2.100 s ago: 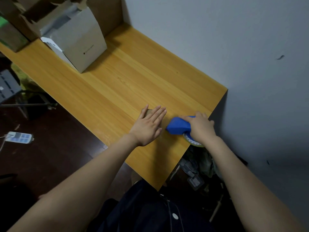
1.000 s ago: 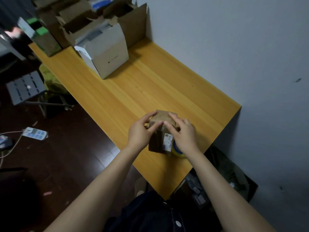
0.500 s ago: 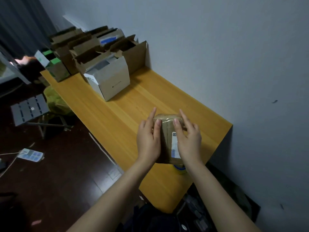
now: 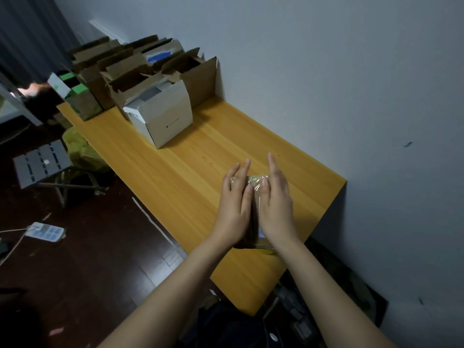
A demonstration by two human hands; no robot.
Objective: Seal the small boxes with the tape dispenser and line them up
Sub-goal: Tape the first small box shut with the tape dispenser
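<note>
A small brown box (image 4: 256, 182) with shiny clear tape over its top stands on the wooden table (image 4: 190, 169), near the table's right end. My left hand (image 4: 234, 204) lies flat along its left side, fingers straight. My right hand (image 4: 275, 199) lies flat along its right side, thumb on the taped top. A yellowish sliver of the tape dispenser (image 4: 268, 251) shows below the box under my right wrist; the rest is hidden.
A white open box (image 4: 164, 119) and several open brown cartons (image 4: 140, 71) crowd the table's far end against the wall (image 4: 326, 71). Bare wood lies between them and my hands. A folding stool (image 4: 41, 162) and a power strip (image 4: 46, 232) sit on the dark floor.
My right hand let go of the blue tape dispenser. Both hands then turned the box and now press flat on its two sides. The view tilted up toward the far cartons.
</note>
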